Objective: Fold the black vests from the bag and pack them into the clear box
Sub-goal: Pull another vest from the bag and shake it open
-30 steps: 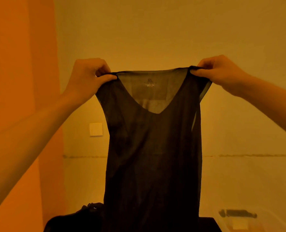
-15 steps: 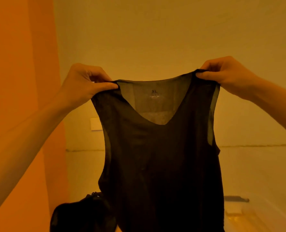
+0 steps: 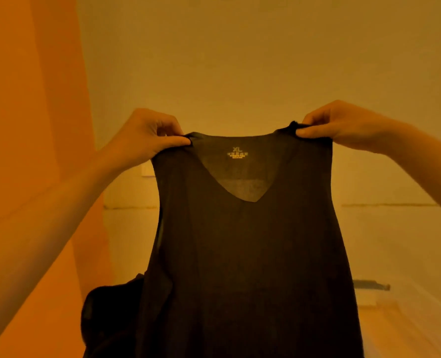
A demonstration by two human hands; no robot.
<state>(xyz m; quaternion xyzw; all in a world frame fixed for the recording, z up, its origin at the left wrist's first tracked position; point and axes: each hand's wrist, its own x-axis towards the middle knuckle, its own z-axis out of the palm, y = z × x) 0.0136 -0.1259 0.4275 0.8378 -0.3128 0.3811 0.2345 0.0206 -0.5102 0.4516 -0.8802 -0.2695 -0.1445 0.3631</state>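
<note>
Head: one vest (image 3: 247,254), left hand (image 3: 143,140), right hand (image 3: 343,125)

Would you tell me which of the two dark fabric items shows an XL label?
The black vest pinched at its shoulders by the left hand and right hand: XL label inside the neckline. The dark bundle lower left shows none.

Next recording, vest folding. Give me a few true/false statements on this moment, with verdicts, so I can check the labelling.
1. The left hand and right hand each pinch a shoulder of the black vest. True.
2. The vest is folded in half. False: it hangs unfolded, held up in the air.
3. Its neck label reads XL. True.
4. The neckline is round. False: it is a V.
5. The black bag shows at lower right. False: it is at lower left.
</note>
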